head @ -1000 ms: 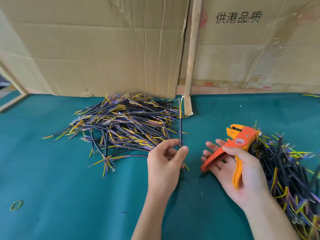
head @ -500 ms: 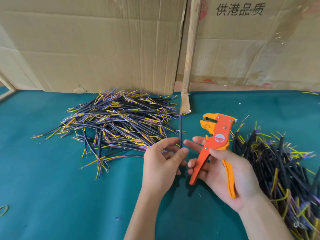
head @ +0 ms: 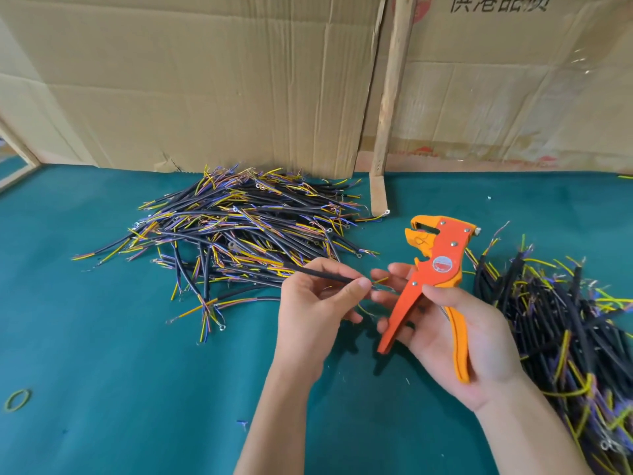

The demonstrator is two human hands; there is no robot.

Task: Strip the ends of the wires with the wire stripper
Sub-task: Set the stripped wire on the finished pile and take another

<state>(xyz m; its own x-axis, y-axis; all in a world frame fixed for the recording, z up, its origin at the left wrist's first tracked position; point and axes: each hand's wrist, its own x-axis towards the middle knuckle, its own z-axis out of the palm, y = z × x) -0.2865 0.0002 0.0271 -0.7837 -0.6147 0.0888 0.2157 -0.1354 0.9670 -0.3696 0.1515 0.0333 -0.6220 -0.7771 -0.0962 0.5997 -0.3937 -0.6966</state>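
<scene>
My left hand (head: 315, 303) pinches a black wire (head: 325, 274) between thumb and fingers; the wire lies nearly level, its thin coloured ends poking out right toward my other hand. My right hand (head: 455, 327) holds the orange wire stripper (head: 431, 279) by its handles, jaws up and facing left, handles spread. The wire's tip is near my right fingertips, below and left of the jaws, not in them. A big pile of black wires with yellow and purple ends (head: 239, 234) lies behind my left hand. A second pile (head: 565, 320) lies at the right.
Green cloth covers the table (head: 102, 371). Cardboard sheets (head: 205, 80) and a wooden stick (head: 390, 97) stand along the back. A green rubber band (head: 17, 399) lies at the left front. Small wire scraps dot the cloth.
The wire in my left hand has swung from upright to nearly level, pointing right. My right hand has brought the stripper left, closer to my left hand, and stood it more upright.
</scene>
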